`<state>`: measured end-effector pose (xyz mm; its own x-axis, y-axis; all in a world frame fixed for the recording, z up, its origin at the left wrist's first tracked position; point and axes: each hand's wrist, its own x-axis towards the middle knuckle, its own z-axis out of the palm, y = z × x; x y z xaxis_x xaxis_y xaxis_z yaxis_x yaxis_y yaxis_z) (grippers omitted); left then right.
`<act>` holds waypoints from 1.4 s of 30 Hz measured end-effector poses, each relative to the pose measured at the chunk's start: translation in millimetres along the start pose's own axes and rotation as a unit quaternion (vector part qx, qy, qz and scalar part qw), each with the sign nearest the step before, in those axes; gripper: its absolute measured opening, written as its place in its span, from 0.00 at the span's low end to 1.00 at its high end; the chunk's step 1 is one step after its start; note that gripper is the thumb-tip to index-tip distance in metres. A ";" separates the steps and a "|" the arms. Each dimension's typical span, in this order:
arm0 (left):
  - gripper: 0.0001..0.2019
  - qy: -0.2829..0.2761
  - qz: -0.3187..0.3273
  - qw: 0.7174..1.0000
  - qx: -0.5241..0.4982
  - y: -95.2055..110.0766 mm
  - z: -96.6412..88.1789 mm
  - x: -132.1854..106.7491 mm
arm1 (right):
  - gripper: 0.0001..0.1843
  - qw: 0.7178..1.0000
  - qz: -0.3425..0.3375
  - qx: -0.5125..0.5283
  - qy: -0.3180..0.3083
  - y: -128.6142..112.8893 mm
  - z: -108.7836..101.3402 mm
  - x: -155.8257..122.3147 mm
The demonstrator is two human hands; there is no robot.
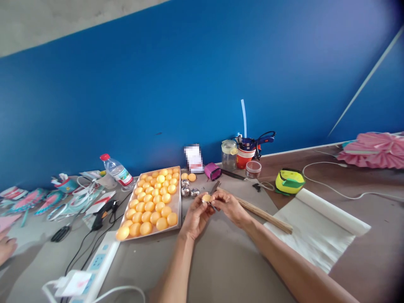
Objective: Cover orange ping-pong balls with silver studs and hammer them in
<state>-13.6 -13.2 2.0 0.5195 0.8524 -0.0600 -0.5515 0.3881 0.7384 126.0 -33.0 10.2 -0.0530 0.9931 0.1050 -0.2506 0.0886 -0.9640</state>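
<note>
Near the middle of the table, an orange ping-pong ball (206,198) sits between my two hands, with something silvery, like foil, around its lower edge. My left hand (198,215) is closed around it from the left and below. From the right, my right hand (229,205) pinches at its edge; what lies under those fingertips is hidden. Just beyond my left hand are several foil-covered balls (185,191) and a pair of bare orange balls (192,177). A shallow white box (179,210) full of orange balls stands on the left.
Wooden sticks (267,215) and a white sheet roll (334,212) lie right. Behind stand a glass jar (229,155), red cups (245,159) and a purple item (212,171). At left are a bottle (118,171), a power strip (99,263), cables and another person's hand (6,248).
</note>
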 end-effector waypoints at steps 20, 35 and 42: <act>0.19 0.008 0.040 0.998 0.047 -3.2 7.7 -1.6 | 0.11 0.999 0.018 0.034 0.015 9.5 -2.0 -1.0; 0.20 0.060 0.069 0.993 0.076 -11.7 5.3 -1.5 | 0.11 1.000 0.017 -0.010 0.022 8.9 -2.6 -1.5; 0.18 0.057 0.069 0.992 0.089 -9.7 6.9 -2.9 | 0.12 0.999 0.025 0.016 0.032 14.5 -0.5 0.3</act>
<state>-5.2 -21.9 -0.4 0.3649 0.9309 -0.0175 -0.4831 0.2053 0.8512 122.8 -31.4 -3.9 -0.0044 0.9992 0.0393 -0.2800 0.0365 -0.9593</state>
